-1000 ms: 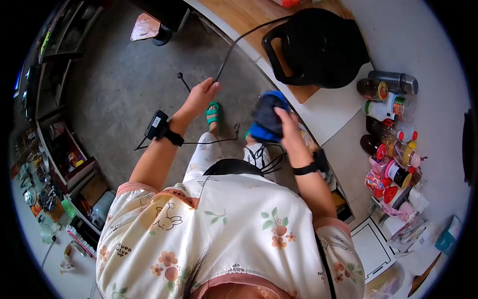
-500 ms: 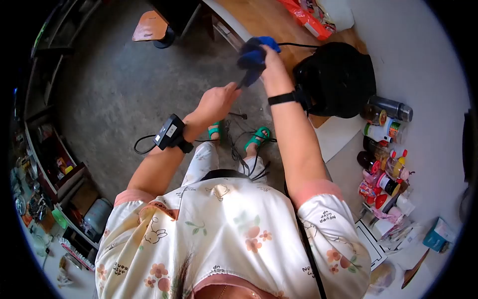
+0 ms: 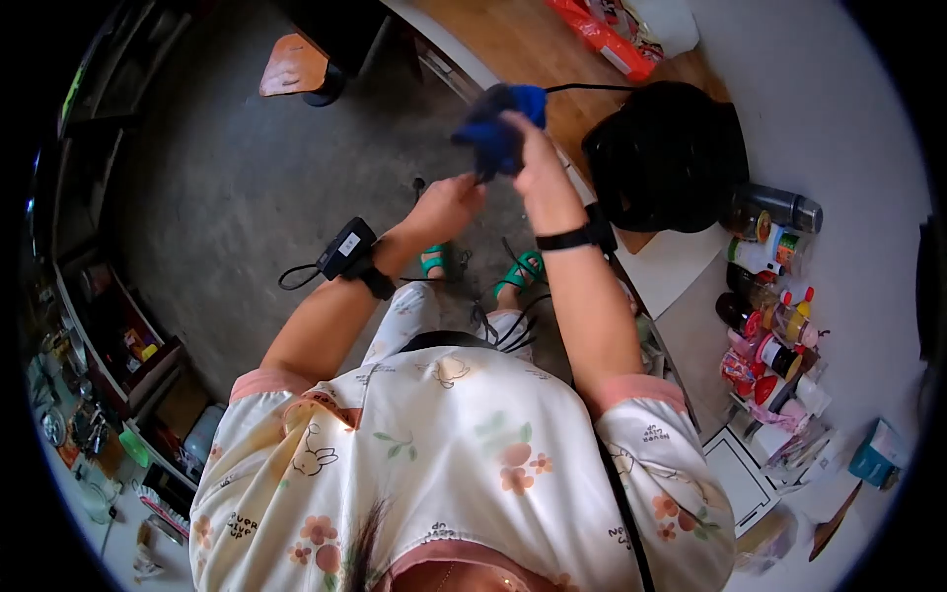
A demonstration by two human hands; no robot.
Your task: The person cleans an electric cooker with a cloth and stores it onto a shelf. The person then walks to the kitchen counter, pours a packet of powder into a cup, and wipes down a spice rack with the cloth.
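A crumpled cloth (image 3: 498, 133) in dark navy and bright blue is held up in front of me, above the floor. My right hand (image 3: 536, 158) is closed around its right side, with the fingers partly behind the fabric. My left hand (image 3: 449, 207) is closed at the cloth's lower end, where a narrow dark part meets the fingertips. Blur hides the exact shape of the cloth. Both wrists carry black straps, and a black box-shaped device (image 3: 346, 248) sits on the left one.
At right, a rounded black appliance (image 3: 666, 158) with a cord stands on the wooden surface (image 3: 523, 44). Bottles and jars (image 3: 764, 326) crowd the side beyond it. A stool (image 3: 294, 65) stands ahead on the concrete floor (image 3: 227, 187). Cluttered shelves (image 3: 123, 335) line the left.
The cloth has shifted slightly left and down, and its folds have changed shape. My left hand has moved a little right and down, closer to my right hand. Both hands stay on the cloth.
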